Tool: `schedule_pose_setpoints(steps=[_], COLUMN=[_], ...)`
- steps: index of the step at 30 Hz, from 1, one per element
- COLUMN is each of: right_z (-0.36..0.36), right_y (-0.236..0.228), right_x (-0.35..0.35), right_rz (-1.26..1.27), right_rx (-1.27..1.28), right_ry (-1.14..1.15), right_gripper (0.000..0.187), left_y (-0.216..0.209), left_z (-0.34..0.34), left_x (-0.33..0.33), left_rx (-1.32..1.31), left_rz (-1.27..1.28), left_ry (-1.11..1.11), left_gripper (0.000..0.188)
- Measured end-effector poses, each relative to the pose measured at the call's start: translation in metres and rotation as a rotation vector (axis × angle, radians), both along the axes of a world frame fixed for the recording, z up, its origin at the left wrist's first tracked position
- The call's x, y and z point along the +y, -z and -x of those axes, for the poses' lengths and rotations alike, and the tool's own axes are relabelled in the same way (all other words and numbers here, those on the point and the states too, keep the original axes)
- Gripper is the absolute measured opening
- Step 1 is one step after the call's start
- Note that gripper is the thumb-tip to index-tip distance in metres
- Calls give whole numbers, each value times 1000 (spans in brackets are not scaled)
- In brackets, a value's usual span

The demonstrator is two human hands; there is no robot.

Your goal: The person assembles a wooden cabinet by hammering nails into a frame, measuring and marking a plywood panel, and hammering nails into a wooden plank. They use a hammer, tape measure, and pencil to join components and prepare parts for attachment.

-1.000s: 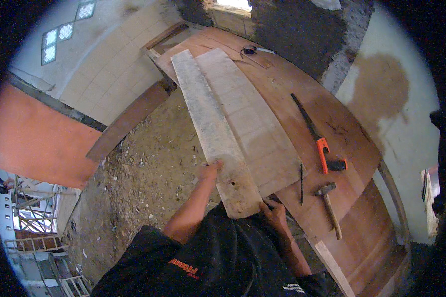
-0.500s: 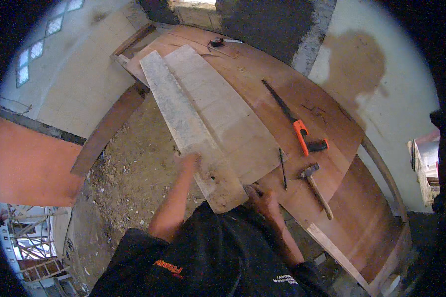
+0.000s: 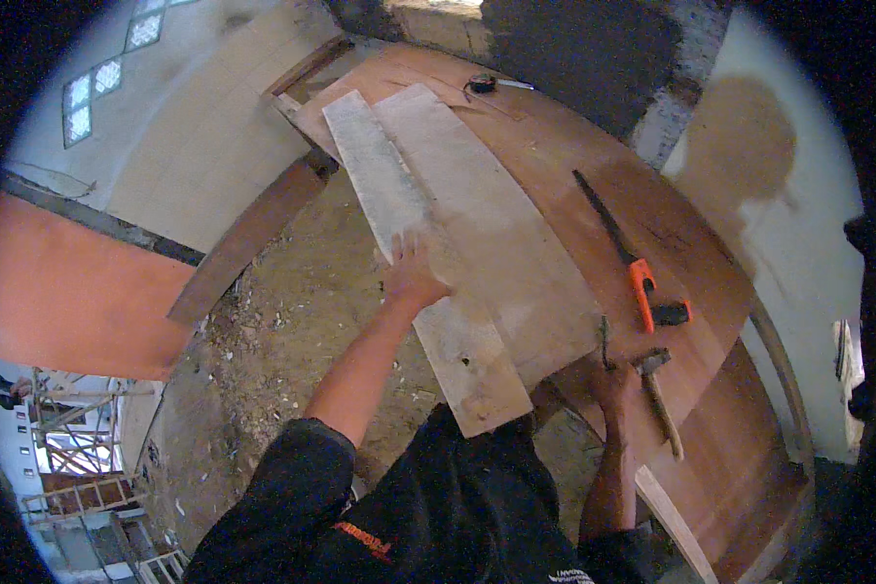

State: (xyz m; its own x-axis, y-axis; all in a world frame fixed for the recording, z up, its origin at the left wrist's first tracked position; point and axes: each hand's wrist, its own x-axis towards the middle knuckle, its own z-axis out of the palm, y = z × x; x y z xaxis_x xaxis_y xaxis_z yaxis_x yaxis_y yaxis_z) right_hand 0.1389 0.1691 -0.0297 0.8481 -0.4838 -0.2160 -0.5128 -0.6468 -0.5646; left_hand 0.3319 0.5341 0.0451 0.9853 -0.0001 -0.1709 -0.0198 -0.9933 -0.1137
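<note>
A: Nearest first. Left hand [image 3: 414, 277]?

B: Spread flat, palm down, fingers open, pressing on the narrow board [image 3: 380, 180]. Nothing grasped, only weight laid on.

A: And the board itself?

B: Pale and long, running from below the left hand, where its near end juts off the bench edge over the rubble floor [image 3: 263, 360], away past the fingertips to the far left corner. Lying edge to edge with the wide board [image 3: 501, 229] on the right of that hand, overlapping it slightly near the near end, by the look of it.

A: Right hand [image 3: 608, 380]?

B: Down at the near corner of the wide board, fingers curled. Thin dark stick [image 3: 603, 339] rising just above the knuckles; cannot tell whether clasped or merely beside it.

A: Beyond the right hand?

B: Hammer [image 3: 658, 394] just to its right, head close to the knuckles, handle pointing back. Further out, handsaw [image 3: 625, 255] with an orange grip, well apart from both boards. Farthest, past both hands, a small tape measure [image 3: 484, 85] on the brown plywood bench [image 3: 594, 165].

A: Step in hand?

B: Judging by the flat palm: steadying and lining up the narrow board beside the wide one. Not cut, not fixed.

A: Needs for a next move?

B: Steady downward pressure from the left palm against tipping at the overhang, and an even seam between the boards before any marking or sawing.
</note>
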Motion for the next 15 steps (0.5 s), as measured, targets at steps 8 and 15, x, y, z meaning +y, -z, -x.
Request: schedule_pose_setpoints(steps=[8, 15], right_z=[-28, -205], right_y=[-40, -71], right_x=[59, 162], right_rz=[-745, -892], right_rx=[-349, -272], right_ry=[159, -161], right_gripper=[24, 34], left_y=[-2, 13], left_z=[-56, -125], left_x=[17, 47], left_rx=[124, 193], left_rz=[114, 257], left_ry=[4, 22], left_gripper=[133, 132])
